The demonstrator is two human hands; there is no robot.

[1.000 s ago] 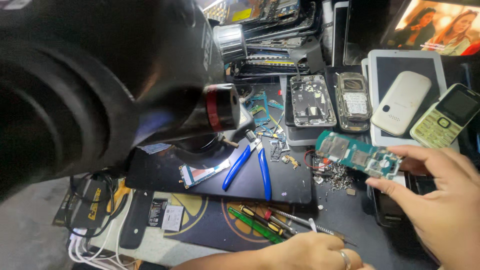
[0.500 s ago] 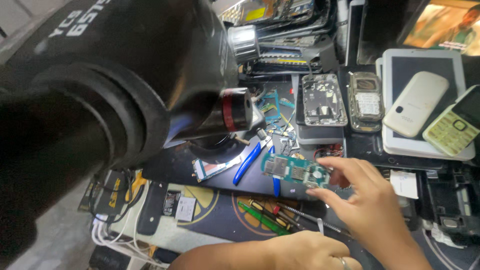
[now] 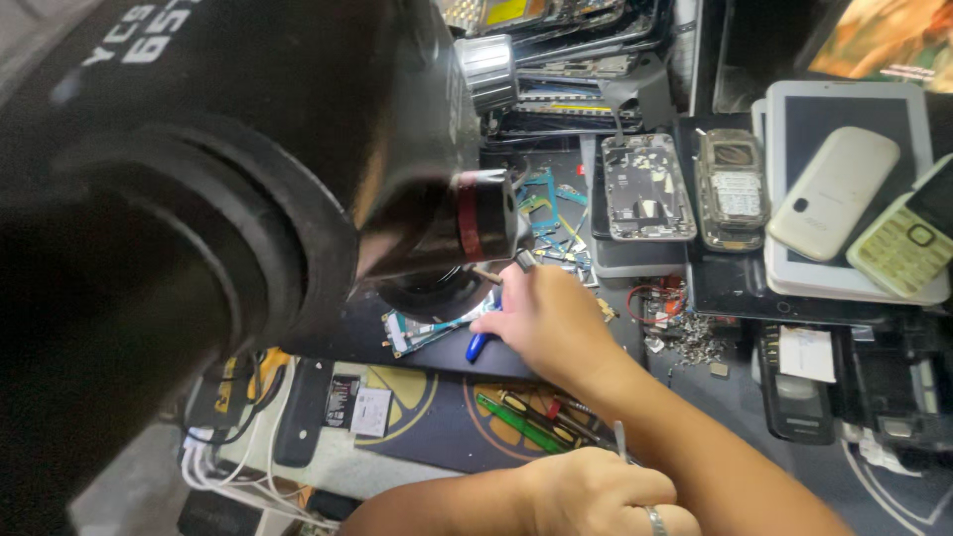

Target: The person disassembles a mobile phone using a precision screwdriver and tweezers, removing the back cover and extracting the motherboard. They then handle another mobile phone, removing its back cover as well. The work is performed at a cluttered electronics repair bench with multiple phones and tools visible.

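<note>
Right hand (image 3: 544,323) presses a circuit board (image 3: 429,328) flat on the surface under the microscope (image 3: 437,233), at 9 o'clock of the hand. Left hand (image 3: 596,493), at 6 o'clock, grips tweezers (image 3: 619,439).

Circuit board (image 3: 429,328) perhaps half-hidden under microscope (image 3: 248,179)

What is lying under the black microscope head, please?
A green circuit board lies under the black microscope head, on a black mat. The right hand touches it. The board's upper part is covered.
</note>
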